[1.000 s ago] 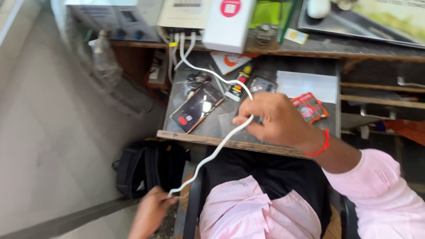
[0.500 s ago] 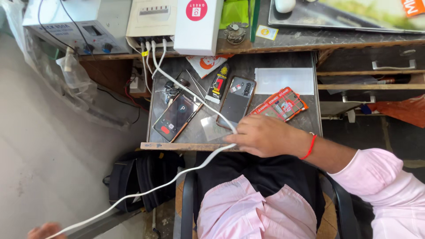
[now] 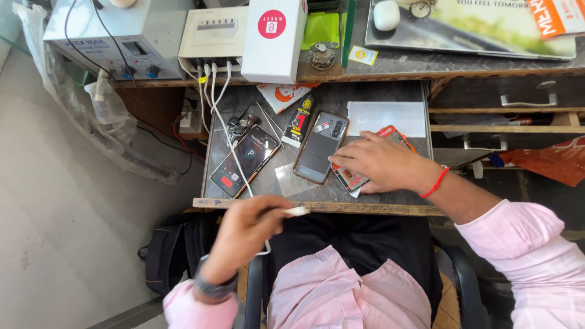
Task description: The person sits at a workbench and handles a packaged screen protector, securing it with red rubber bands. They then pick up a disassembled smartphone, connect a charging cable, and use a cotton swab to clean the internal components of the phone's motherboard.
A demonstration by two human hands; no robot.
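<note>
White cable [image 3: 234,159] | runs from the charging box over the bench to my left hand [image 3: 247,234], grip closed on its plug end | right hand [image 3: 381,163] flat, open, beside dark phone [image 3: 320,146] | I judge: steady phone, align plug squarely.

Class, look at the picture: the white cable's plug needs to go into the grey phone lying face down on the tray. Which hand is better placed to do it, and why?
Probably the left hand: it already pinches the white cable near its plug, just below the tray's edge. The right hand lies flat beside the grey phone, well placed to steady it.
</note>
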